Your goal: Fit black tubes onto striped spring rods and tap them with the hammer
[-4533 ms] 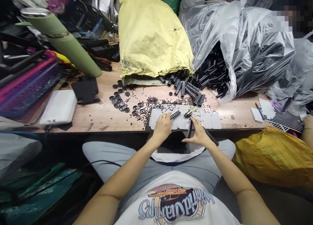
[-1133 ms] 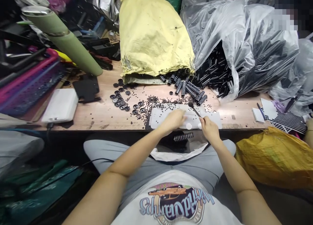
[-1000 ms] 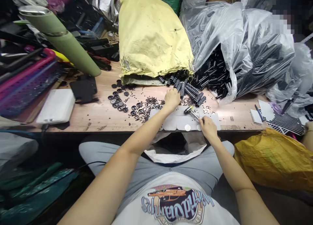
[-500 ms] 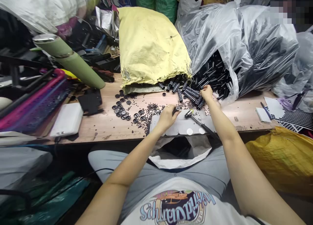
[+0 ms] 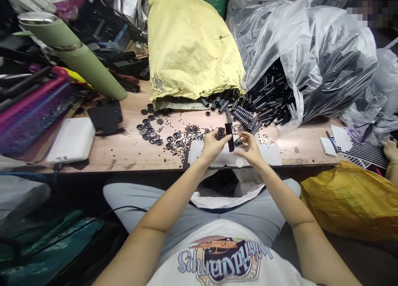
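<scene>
"Any words we can read?"

"Only on the shirt (image 5: 224, 255). The lettering is upside down from here. 'World' comes first, in big blue script."

"And after it?"

"A second word in the same blue. It seems to end in 'mps', but I can't make out its start."

"What about the smaller letters curving around the print?"

"Too small for me to read surely. A few characters show in each arc, and I can't tell whether some are numbers."

"Anything on the surface (image 5: 284, 132)?"

"A small dark mark (image 5: 297, 150) toward the right, too blurred to read."
</scene>
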The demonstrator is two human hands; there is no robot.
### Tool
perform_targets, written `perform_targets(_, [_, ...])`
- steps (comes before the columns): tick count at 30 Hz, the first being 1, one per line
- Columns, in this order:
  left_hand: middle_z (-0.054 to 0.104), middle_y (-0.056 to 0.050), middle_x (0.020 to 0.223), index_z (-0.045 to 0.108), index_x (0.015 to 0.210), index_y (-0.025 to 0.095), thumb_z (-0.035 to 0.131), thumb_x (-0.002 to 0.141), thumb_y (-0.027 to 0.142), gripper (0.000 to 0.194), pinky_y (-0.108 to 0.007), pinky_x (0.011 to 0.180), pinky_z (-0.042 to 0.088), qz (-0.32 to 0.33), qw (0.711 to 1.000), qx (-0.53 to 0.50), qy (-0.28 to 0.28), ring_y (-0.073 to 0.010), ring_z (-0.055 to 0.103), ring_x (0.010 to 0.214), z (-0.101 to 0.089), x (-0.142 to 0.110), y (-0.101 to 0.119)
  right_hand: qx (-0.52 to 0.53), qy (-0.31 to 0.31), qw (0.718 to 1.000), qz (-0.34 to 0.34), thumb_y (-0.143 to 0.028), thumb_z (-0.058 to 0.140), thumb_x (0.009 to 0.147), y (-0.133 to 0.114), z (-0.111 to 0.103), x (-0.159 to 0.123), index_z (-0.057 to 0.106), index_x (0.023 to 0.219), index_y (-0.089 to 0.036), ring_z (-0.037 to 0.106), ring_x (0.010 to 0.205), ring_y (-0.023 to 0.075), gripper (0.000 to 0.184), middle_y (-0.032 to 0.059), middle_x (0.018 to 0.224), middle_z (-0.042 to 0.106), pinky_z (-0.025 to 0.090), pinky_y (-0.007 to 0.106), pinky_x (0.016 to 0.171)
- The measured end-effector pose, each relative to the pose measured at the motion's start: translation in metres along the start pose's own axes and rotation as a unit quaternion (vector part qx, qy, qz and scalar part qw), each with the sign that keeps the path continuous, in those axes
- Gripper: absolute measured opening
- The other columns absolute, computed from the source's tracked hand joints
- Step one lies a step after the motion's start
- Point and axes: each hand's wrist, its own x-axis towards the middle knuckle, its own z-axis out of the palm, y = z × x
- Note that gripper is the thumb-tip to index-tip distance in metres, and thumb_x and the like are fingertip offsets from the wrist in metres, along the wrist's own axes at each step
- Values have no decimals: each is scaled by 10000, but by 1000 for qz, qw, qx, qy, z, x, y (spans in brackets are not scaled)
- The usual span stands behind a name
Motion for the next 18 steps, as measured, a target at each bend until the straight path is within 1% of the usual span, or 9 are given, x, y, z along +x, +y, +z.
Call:
perform_targets(2, [463, 68, 448, 574, 667, 140, 827, 564, 367, 355, -180, 368, 255, 6, 998, 54, -41, -40, 377, 371, -4, -8, 0, -129, -63, 986, -83, -565, 808, 574, -10, -7, 6, 363, 1387, -245, 375, 1360, 313, 980, 146, 1478, 366, 363, 519, 1092])
perform_targets(3, [470, 67, 457, 583, 677, 135, 829, 564, 376, 362, -180, 364, 252, 1, 996, 65, -61, -37, 374, 367, -5, -11, 1, -182, -95, 971, -123, -537, 822, 569, -15, -10, 9, 323, 1427, -241, 309, 1401, 321, 1036, 143, 1507, 326, 298, 530, 1136])
perform_targets(5, [501, 65, 503, 600, 771, 137, 809, 595, 440, 408, -181, 347, 252, -11, 995, 47, -85, -34, 369, 349, -8, -16, 3, -238, -126, 948, -170, -499, 810, 611, -21, -14, 12, 275, 1465, -227, 291, 1413, 318, 1044, 146, 1497, 346, 251, 532, 1163])
perform_targets(8, [527, 67, 578, 581, 957, 166, 720, 677, 561, 504, -177, 323, 271, -23, 993, -41, -106, -44, 396, 340, -10, -21, 6, -235, -101, 949, -186, -523, 793, 629, -23, -11, 10, 203, 1492, -199, 327, 1394, 316, 1095, 168, 1470, 376, 281, 527, 1155])
perform_targets(10, [487, 83, 551, 571, 1029, 181, 669, 727, 579, 510, -165, 307, 251, -33, 989, -83, -119, -45, 378, 323, -11, -23, 7, -205, -87, 956, -190, -560, 792, 615, -22, -7, 4, 176, 1497, -189, 327, 1394, 318, 1138, 179, 1474, 363, 294, 524, 1150])
perform_targets(12, [427, 99, 493, 573, 1070, 183, 630, 767, 572, 497, -158, 291, 205, -50, 986, -97, -123, -43, 322, 291, -11, -24, 6, -175, -91, 962, -190, -571, 784, 623, -23, -3, -4, 150, 1502, -193, 314, 1404, 312, 1148, 181, 1489, 337, 317, 513, 1139])
perform_targets(13, [415, 100, 476, 575, 1080, 180, 608, 786, 566, 486, -160, 288, 193, -62, 985, -102, -121, -44, 307, 281, -10, -25, 5, -164, -97, 963, -190, -572, 779, 630, -24, -1, -7, 135, 1505, -198, 306, 1410, 308, 1149, 178, 1496, 325, 327, 509, 1135])
perform_targets(15, [431, 88, 472, 587, 1042, 171, 578, 809, 534, 432, -166, 295, 222, -81, 984, -121, -103, -52, 332, 287, -8, -27, 2, -154, -108, 964, -191, -579, 770, 638, -27, 3, -10, 104, 1510, -204, 286, 1422, 301, 1159, 171, 1509, 309, 327, 501, 1139])
perform_targets(18, [502, 57, 525, 578, 899, 167, 585, 795, 455, 306, -182, 346, 345, -109, 980, -158, -51, -77, 457, 350, -2, -29, 0, -159, -115, 959, -206, -600, 763, 633, -29, 9, -10, 81, 1513, -193, 260, 1437, 301, 1186, 169, 1522, 297, 267, 497, 1177])
